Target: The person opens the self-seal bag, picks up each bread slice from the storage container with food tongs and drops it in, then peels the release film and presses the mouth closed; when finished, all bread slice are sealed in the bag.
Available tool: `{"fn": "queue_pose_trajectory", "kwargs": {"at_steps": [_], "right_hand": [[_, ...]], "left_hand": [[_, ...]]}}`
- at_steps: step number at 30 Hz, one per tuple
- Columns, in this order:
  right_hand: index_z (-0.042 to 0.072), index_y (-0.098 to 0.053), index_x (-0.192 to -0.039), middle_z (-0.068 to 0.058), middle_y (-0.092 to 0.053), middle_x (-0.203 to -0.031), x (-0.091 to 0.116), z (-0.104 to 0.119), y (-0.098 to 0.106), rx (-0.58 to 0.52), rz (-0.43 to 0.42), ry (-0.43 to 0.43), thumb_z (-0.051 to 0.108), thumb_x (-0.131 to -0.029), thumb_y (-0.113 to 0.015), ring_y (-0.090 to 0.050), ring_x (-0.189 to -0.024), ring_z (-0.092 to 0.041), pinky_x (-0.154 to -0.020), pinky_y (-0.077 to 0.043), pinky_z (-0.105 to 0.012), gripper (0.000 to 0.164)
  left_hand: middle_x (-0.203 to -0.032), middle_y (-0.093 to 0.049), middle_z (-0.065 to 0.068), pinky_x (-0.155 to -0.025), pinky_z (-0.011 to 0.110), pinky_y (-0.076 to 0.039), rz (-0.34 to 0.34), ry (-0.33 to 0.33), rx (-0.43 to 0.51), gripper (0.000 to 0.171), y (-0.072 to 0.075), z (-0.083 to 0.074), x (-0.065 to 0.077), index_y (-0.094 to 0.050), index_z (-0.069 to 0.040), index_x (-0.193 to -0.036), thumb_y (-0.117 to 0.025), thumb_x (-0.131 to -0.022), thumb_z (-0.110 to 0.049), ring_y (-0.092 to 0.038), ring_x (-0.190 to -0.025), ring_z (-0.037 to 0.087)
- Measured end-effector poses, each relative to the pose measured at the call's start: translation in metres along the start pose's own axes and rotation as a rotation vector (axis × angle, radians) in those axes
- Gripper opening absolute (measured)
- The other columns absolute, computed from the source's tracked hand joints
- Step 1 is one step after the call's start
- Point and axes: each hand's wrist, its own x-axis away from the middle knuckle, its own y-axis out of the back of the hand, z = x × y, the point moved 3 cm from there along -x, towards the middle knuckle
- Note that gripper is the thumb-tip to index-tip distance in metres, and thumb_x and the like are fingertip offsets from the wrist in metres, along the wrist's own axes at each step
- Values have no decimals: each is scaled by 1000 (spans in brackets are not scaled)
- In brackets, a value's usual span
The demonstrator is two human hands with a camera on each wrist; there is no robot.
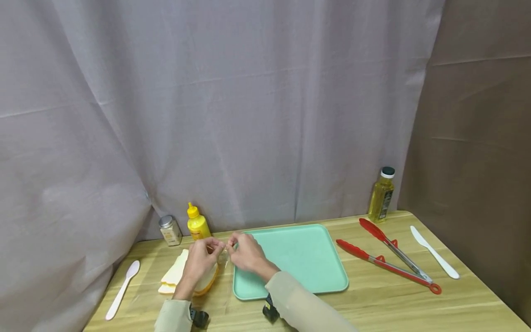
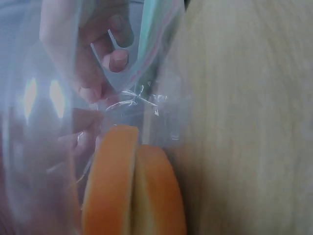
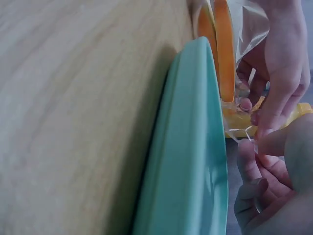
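Observation:
Slices of bread with orange-brown crust lie in a clear plastic bag on the table, left of a mint-green tray. My left hand reaches over the bread and pinches the bag's gathered end between thumb and fingertips. Facing it, my right hand pinches the same end above the tray's left edge. The fingertips of both hands nearly meet. In the right wrist view, a thin pale strip, perhaps a tie or twisted plastic, shows at the right fingertips. Two crust edges stand out in the left wrist view.
Behind the bread stand a yellow squeeze bottle and a seasoning jar. A white spoon lies at the left. Right of the tray are red-tipped tongs, a white knife and an oil bottle. A grey curtain hangs behind.

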Motion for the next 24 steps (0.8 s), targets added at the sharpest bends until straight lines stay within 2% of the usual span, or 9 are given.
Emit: {"fn": "queue_pose_trajectory", "kwargs": {"at_steps": [3, 7, 12, 18, 21, 24], "right_hand": [[21, -67, -90, 8, -68, -85, 2, -2, 2, -10, 12, -1, 15, -99, -73, -50, -61, -4, -52, -41, -23, 13], [18, -74, -93, 7, -75, -93, 3, -5, 4, -71, -20, 18, 16, -99, -76, -56, -65, -2, -61, -49, -22, 7], [16, -81, -99, 3, -80, -98, 1, -5, 3, -149, -44, 58, 20, -100, -79, -54, -60, -2, -59, -49, -20, 4], [19, -84, -99, 7, -82, -98, -2, -2, 1, -121, -65, 28, 25, -98, -82, -57, -66, 0, -72, -53, -22, 6], [20, -85, -98, 6, -83, -98, -3, -1, -1, -122, -70, 13, 27, -97, -84, -52, -57, 0, -61, -49, -21, 8], [19, -86, -98, 6, -84, -96, -5, -1, -2, -131, -77, 0, 29, -97, -84, -42, -45, 0, -46, -37, -18, 10]], "left_hand": [[-83, -77, 2, -60, 20, -53, -33, 13, -22, 7, 3, 3, -1, -80, -8, -97, -77, -100, -14, -65, -70, 9], [-85, -79, 3, -66, 20, -55, -73, 25, -21, 6, 10, 6, -2, -81, -9, -98, -78, -99, -13, -68, -74, 10], [-86, -80, 3, -65, 21, -57, -37, 14, 4, 10, 9, 4, -3, -83, -9, -100, -79, -99, -18, -70, -73, 9], [-86, -80, 5, -62, 20, -56, -24, 23, 29, 8, 8, 2, -2, -83, -8, -101, -79, -99, -15, -69, -70, 9], [-87, -80, 5, -62, 20, -56, -12, 21, 40, 8, 8, 2, -2, -83, -7, -102, -79, -99, -14, -69, -71, 10], [-87, -80, 5, -64, 21, -56, -2, 17, 39, 8, 8, 1, -2, -83, -8, -102, -79, -99, -14, -69, -72, 10]]}}
